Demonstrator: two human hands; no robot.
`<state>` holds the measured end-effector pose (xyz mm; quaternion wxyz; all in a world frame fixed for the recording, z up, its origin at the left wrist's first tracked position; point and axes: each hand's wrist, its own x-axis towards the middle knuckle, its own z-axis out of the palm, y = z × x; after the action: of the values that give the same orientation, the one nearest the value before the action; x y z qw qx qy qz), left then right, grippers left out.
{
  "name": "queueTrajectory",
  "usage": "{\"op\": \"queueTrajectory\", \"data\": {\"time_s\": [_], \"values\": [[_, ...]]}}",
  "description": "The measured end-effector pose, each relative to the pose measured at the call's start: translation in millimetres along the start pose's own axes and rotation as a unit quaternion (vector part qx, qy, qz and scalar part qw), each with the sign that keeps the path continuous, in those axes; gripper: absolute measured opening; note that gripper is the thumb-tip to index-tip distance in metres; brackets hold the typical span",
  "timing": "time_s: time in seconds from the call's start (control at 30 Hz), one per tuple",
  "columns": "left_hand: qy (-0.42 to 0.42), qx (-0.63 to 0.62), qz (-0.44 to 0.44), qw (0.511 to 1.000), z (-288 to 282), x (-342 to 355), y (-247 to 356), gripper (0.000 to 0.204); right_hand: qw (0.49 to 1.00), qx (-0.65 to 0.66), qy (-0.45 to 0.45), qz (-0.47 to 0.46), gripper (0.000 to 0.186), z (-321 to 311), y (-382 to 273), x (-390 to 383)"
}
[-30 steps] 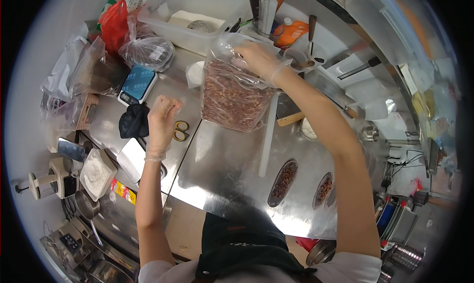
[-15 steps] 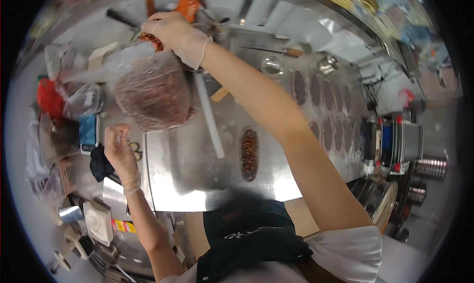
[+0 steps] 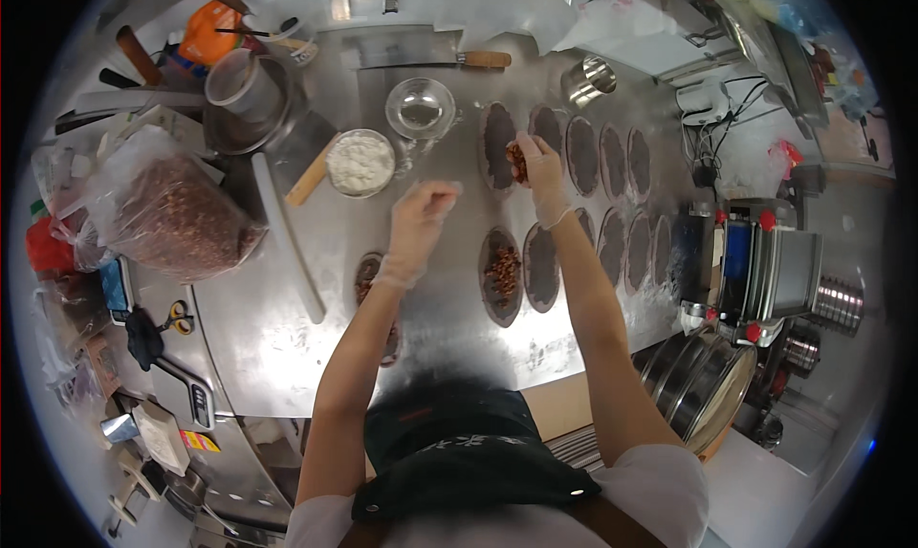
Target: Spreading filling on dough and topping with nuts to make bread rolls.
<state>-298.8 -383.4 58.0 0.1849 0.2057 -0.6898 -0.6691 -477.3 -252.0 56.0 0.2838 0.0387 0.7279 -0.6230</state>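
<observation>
My right hand, in a clear glove, is closed around a clump of reddish-brown chopped filling, over the gap between two flat dark oval dough pieces. Just below, one dough oval carries a heap of the same filling. My left hand, also gloved, hovers left of the ovals with its fingers curled in; whether anything is inside is hidden. Under its wrist lies another filling-topped dough oval, partly covered by my forearm. Several bare dough ovals lie in two rows to the right.
A large plastic bag of filling sits at left, beside a long white rod. Behind my left hand stand a bowl of white flour and a clear bowl. A wooden-handled knife lies farther back. A roller machine stands at right.
My right hand has moved from above the bag at left to the dough ovals, carrying filling. My left hand has come right, over the table. The view has shifted right.
</observation>
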Motion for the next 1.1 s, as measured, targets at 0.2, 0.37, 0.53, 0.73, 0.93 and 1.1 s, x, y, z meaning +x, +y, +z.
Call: {"op": "queueTrajectory", "data": {"time_s": [0.2, 0.37, 0.53, 0.73, 0.93, 1.1], "values": [[0.044, 0.05, -0.002, 0.998, 89.2, 56.1, -60.0, 0.031, 0.997, -0.019, 0.05, -0.061, 0.024, -13.2, 46.6, 37.2], [0.069, 0.09, -0.009, 0.993, 119.1, 68.1, -79.7, 0.044, 0.96, -0.155, 0.098, -0.212, 0.019, -9.8, 53.4, 42.6], [0.08, 0.148, -0.036, 0.985, 128.7, 71.5, -77.0, 0.042, 0.939, -0.223, 0.1, -0.243, 0.02, -14.8, 60.8, 45.3], [0.095, 0.171, 0.003, 0.981, 126.7, 77.7, -73.7, 0.041, 0.943, -0.226, 0.097, -0.226, 0.021, -16.1, 58.0, 46.3], [0.099, 0.175, 0.0, 0.98, 127.6, 97.0, -68.8, 0.042, 0.937, -0.242, 0.099, -0.231, 0.021, -8.0, 39.6, 61.9], [0.119, 0.156, 0.012, 0.98, 125.6, 120.3, -71.5, 0.038, 0.925, -0.281, 0.105, -0.233, 0.02, -1.0, 26.4, 84.4]]}}
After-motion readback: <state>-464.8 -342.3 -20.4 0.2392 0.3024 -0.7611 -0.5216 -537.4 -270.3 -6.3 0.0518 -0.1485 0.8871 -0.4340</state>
